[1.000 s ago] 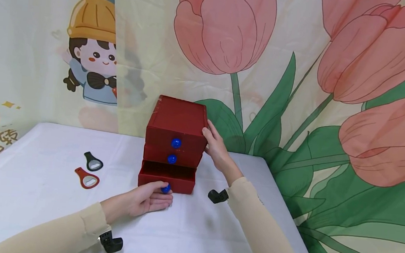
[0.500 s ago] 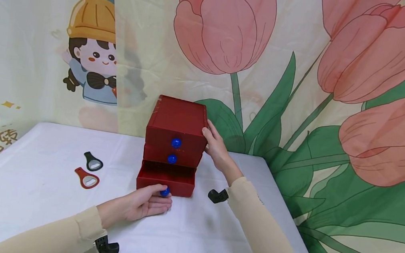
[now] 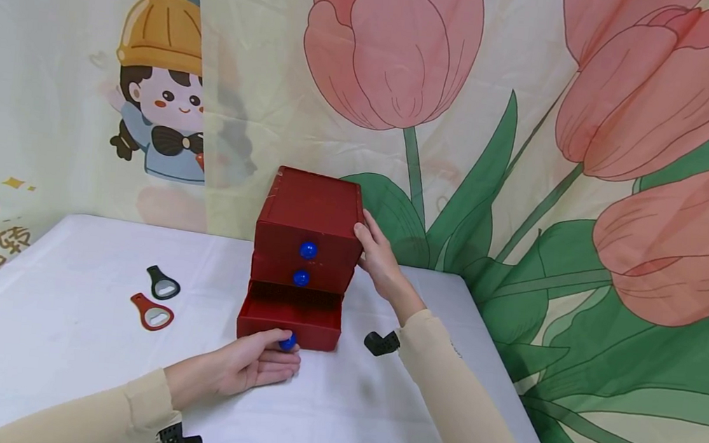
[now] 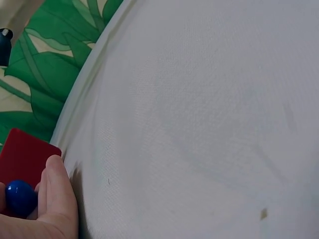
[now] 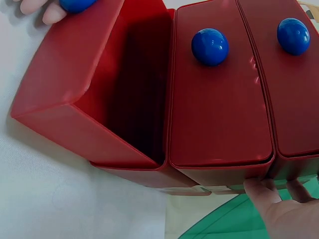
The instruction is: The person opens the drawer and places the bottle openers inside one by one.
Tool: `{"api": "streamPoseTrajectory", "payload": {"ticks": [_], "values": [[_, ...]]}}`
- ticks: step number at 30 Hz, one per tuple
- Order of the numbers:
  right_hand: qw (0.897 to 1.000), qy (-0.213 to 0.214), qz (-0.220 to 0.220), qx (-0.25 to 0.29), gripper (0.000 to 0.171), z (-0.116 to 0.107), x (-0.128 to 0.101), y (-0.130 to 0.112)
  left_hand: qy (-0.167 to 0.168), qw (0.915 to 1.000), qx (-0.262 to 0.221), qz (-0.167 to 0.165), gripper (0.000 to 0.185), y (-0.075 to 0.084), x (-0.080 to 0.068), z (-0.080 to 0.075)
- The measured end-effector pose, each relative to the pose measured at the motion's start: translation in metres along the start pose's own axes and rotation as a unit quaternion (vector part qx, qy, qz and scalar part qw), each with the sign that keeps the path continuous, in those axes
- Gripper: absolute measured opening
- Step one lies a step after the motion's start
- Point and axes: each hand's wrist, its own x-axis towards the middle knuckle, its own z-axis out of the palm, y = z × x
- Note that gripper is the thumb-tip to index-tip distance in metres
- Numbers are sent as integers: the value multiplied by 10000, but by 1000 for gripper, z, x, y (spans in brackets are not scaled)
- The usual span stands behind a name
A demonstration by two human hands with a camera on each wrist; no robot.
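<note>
A small dark red chest (image 3: pixel 311 225) with three drawers and blue knobs stands on the white table (image 3: pixel 64 358). Its bottom drawer (image 3: pixel 290 316) is pulled partly out and looks empty inside (image 5: pixel 139 84). My left hand (image 3: pixel 253 364) pinches the bottom drawer's blue knob (image 3: pixel 287 342), also seen as a blue knob (image 4: pixel 20 198) in the left wrist view. My right hand (image 3: pixel 377 255) presses against the chest's right side near the top, fingers (image 5: pixel 279 209) along its edge. The upper two drawers (image 5: pixel 219 94) are closed.
Two bottle openers lie on the table left of the chest, one black (image 3: pixel 163 283) and one red (image 3: pixel 152 313). A printed tulip backdrop (image 3: pixel 527 124) hangs close behind the chest. The table's right edge (image 3: pixel 493 374) runs just past my right forearm.
My left hand has drawn the bottom drawer further out toward me by its knob. My right hand has stayed in place on the chest.
</note>
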Motion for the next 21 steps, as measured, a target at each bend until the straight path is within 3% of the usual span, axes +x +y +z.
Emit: {"api": "streamPoseTrajectory", "payload": {"ticks": [21], "values": [[10000,19,-5,26,67,1,-2,-2,-145,9997,88,-201,62,-8,-14,0]]}}
